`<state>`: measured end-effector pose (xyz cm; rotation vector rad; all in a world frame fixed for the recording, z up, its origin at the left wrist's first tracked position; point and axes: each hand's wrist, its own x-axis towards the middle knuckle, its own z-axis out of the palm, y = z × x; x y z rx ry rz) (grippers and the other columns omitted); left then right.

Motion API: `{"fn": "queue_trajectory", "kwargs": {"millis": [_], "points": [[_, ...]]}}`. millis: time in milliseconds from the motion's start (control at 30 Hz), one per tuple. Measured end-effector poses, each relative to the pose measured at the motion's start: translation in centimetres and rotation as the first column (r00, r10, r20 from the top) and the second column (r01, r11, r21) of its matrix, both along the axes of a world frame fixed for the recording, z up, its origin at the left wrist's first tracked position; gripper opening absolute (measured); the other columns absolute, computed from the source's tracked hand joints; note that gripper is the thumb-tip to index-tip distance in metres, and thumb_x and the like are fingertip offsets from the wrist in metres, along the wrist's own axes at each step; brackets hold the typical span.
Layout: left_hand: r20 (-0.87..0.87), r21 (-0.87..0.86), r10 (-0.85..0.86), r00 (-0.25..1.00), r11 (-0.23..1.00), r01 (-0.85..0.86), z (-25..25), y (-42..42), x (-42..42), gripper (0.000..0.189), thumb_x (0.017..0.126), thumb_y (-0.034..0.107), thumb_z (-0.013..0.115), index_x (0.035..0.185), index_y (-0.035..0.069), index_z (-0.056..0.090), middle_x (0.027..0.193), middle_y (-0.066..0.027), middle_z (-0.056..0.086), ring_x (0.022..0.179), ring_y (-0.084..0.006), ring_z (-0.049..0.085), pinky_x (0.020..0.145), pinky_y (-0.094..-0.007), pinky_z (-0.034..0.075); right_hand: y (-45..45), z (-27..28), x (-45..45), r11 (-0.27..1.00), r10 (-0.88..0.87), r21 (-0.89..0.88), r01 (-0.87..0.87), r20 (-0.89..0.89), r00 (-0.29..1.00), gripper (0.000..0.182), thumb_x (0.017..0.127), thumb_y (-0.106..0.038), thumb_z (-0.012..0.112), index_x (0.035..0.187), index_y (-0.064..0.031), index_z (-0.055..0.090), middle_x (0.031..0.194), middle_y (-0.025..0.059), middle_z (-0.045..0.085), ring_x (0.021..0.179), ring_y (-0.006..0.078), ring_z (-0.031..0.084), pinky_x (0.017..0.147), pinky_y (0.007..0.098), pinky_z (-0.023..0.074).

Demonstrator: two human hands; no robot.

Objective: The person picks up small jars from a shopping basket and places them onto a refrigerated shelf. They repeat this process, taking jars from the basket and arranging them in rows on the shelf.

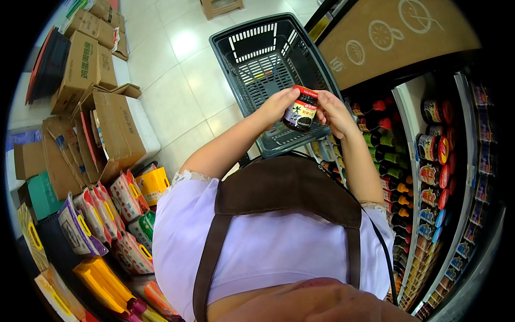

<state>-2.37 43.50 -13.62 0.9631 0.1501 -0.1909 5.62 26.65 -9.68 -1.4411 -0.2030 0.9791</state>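
Note:
Both hands are on a glass jar of dark sauce with a red band at the top and a printed label. My left hand grips its left side, with the thumb up at the red band. On the other side, my right hand has its thumb and fingertips against the jar's upper right edge. The jar is tilted, label towards me, above the near end of a dark plastic shopping basket. Slotted walls and floor show inside the basket.
Shelves of jars and bottles run along the right. Cardboard boxes stand at left on the tiled floor. Handled packages are stacked nearer on the left. A brown stool stands at the far end.

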Motion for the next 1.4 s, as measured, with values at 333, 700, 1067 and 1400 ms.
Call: {"fn": "queue_trajectory", "kwargs": {"millis": [333, 700, 1067, 1400], "points": [[0.223, 0.366, -0.210, 0.952, 0.923, 0.118, 1.7, -2.2, 1.9, 0.064, 0.066, 0.029, 0.079, 0.116, 0.001, 0.050, 0.105, -0.0081, 0.057, 0.097, -0.0147, 0.055, 0.087, -0.0291, 0.042, -3.0, 5.1, 1.8, 0.950, 0.233, -0.282, -0.135, 0.350, 0.907, 0.055, 0.073, -0.045, 0.069, 0.100, 0.0014, 0.057, 0.076, 0.0048, 0.060, 0.066, 0.0103, 0.054, 0.059, 0.0207, 0.0414], [0.369, 0.449, -0.421, 0.828, 0.861, 0.238, 8.6, -6.9, 5.2, 0.069, 0.064, 0.023, 0.079, 0.121, 0.001, 0.046, 0.107, -0.0068, 0.057, 0.098, -0.0129, 0.054, 0.089, -0.0271, 0.041, -7.6, 14.7, 0.9, 0.738, 0.495, -0.672, 0.064, 0.603, 0.625, 0.070, 0.061, -0.056, 0.065, 0.102, 0.0014, 0.059, 0.092, 0.0176, 0.062, 0.084, 0.0279, 0.061, 0.072, 0.0332, 0.0469], [0.650, 0.680, -0.411, 0.639, 0.690, -0.247, 13.9, -12.6, 8.9, 0.065, 0.064, 0.028, 0.076, 0.118, 0.002, 0.050, 0.108, -0.0138, 0.056, 0.100, -0.0248, 0.055, 0.087, -0.0333, 0.042, -12.7, 19.4, 0.2, 0.547, 0.442, -0.516, 0.659, 0.847, 0.297, 0.063, 0.056, -0.054, 0.067, 0.091, -0.0030, 0.058, 0.086, 0.0147, 0.061, 0.080, 0.0305, 0.061, 0.068, 0.0384, 0.0476], [0.821, 0.569, -0.378, 0.428, 0.600, -0.562, 13.0, -16.8, 13.0, 0.063, 0.067, 0.025, 0.073, 0.119, 0.000, 0.047, 0.112, -0.0171, 0.054, 0.104, -0.0332, 0.051, 0.090, -0.0388, 0.040, -15.7, 18.6, 2.1, 0.480, 0.543, -0.273, 0.834, 0.839, -0.038, 0.067, 0.059, -0.049, 0.070, 0.101, 0.0003, 0.053, 0.088, 0.0163, 0.061, 0.084, 0.0312, 0.059, 0.071, 0.0388, 0.0470]]}}
